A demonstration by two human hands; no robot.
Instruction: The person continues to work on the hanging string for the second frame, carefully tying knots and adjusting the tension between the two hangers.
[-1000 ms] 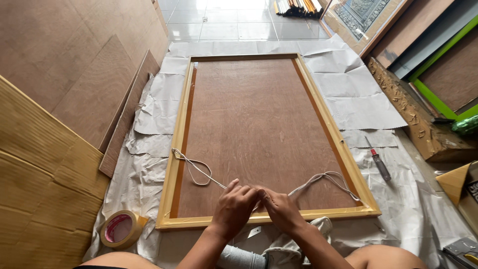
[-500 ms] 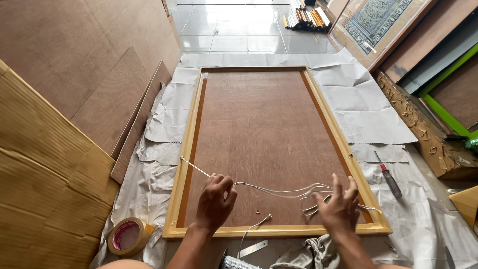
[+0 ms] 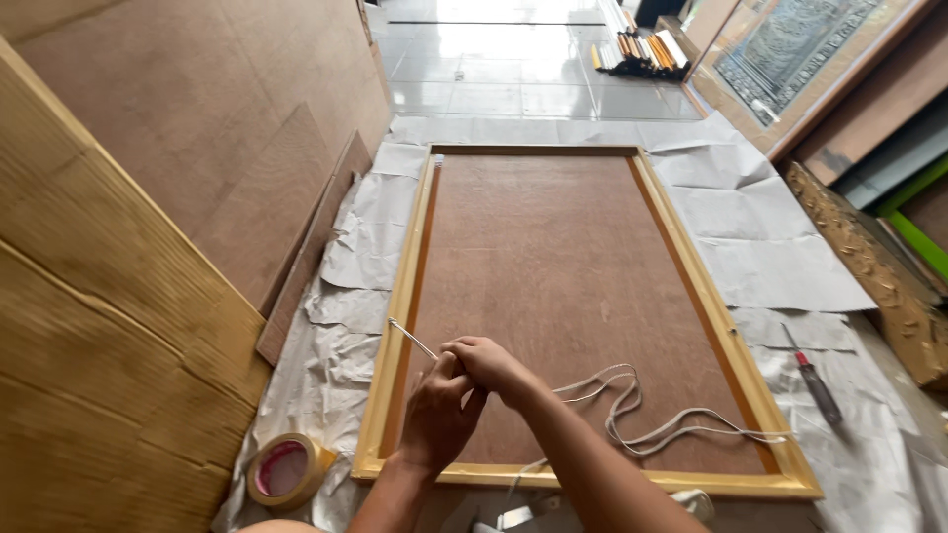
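White cord lay slack in loops on backing board of gold frame, one end drawn taut to frame's left rail. Judged light, limp, tangle-prone; best gripped near taut end. Left hand and right hand closed together on cord, inside frame's lower left. Tape roll left of frame, screwdriver right, on paper-covered floor.

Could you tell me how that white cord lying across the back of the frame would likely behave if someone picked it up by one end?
The white cord would probably hang limp, since it lies in loose loops on the brown backing board. It looks thin, so likely light. Its taut stretch between the hands and the gold frame suggests it holds tension without snapping.
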